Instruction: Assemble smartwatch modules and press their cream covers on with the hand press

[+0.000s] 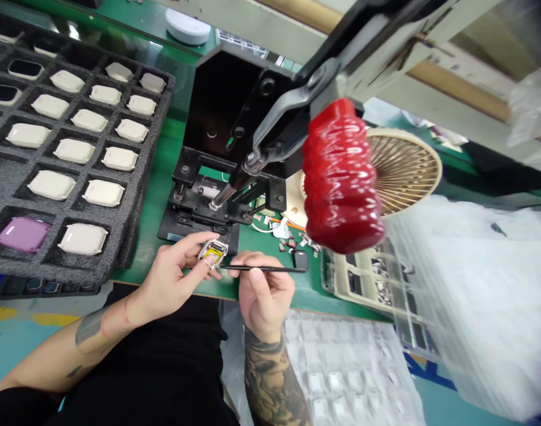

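Between the thumb and fingers of my left hand is an opened watch case, pale at the rim, with yellow and dark parts showing inside. My right hand grips thin black tweezers, held nearly level. Their tip reaches the near edge of the watch case; whether it touches a part inside I cannot tell. Just beyond both hands stands a black hand press with a metal rod and a large red grip. A small black rounded square piece lies right of my right hand.
At left, a dark foam tray holds several white watch cases and a purple one. Small loose parts lie beside the press. A round fan, a parts box and clear plastic trays are at right.
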Available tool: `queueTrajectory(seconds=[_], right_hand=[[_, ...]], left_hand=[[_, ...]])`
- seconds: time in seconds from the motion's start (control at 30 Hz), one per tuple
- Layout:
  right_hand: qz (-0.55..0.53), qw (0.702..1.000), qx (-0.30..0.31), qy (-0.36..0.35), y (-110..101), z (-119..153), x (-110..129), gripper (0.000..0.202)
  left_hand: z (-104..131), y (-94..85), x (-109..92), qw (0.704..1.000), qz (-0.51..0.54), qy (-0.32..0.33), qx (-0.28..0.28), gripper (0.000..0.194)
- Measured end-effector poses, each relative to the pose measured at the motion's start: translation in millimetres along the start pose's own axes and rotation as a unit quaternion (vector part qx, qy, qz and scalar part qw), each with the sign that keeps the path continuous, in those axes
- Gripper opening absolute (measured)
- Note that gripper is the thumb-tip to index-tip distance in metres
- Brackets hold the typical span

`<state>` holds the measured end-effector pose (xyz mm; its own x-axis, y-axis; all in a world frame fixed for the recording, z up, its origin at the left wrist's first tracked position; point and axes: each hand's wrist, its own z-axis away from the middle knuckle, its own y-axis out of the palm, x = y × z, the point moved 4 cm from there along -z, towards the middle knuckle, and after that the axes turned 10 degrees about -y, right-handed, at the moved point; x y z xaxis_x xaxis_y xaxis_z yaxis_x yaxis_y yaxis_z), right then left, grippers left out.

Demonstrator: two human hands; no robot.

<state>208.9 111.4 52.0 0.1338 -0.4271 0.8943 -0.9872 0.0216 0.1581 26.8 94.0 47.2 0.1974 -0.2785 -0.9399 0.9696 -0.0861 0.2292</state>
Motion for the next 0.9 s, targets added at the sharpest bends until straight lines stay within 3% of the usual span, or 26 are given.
queueTrajectory(seconds=[0.1,0.2,0.33,0.43,0.6,0.67,0.77,0.83,0.9], right_hand=[[0.025,0.992,-0.090,-0.080,-3,2,4,0.011],[0.048,0.986,-0.141,-0.076,-4,7,2,0.012],[0.058,0.994,-0.091,0.006,-4,5,-6,0.014],[0.012,0.998,-0.065,0.015,-1,7,-7,0.011],[-0.104,0.994,-0.006,0.032,-3,22,16,0.011],[-0.122,0.992,0.011,0.041,-25,16,38,0.019],[-0.038,0.999,-0.010,-0.023,-96,-23,80,0.037],[0.118,0.986,-0.080,-0.086,-160,-61,104,0.047],[0.256,0.928,-0.226,-0.150,-219,-93,117,0.036]], left_hand=[[-2,-1.5,-2,0.998,0.047,0.003,-0.036,0.034],[-2,-0.5,-5,0.997,0.064,-0.001,-0.045,0.035],[-2,-0.4,-8,0.997,0.070,-0.018,-0.040,0.041],[-5,-3.7,-9,0.992,0.117,-0.038,-0.033,0.046],[-6,-12.4,-10,0.982,0.145,-0.101,-0.065,0.051],[-4,-14.0,-10,0.986,0.109,-0.103,-0.076,0.053],[2,-12.1,-10,0.993,0.049,-0.087,-0.068,0.054],[5,-9.9,-10,0.995,0.005,-0.084,-0.062,0.055],[7,-8.9,-9,0.995,-0.027,-0.082,-0.058,0.059]])
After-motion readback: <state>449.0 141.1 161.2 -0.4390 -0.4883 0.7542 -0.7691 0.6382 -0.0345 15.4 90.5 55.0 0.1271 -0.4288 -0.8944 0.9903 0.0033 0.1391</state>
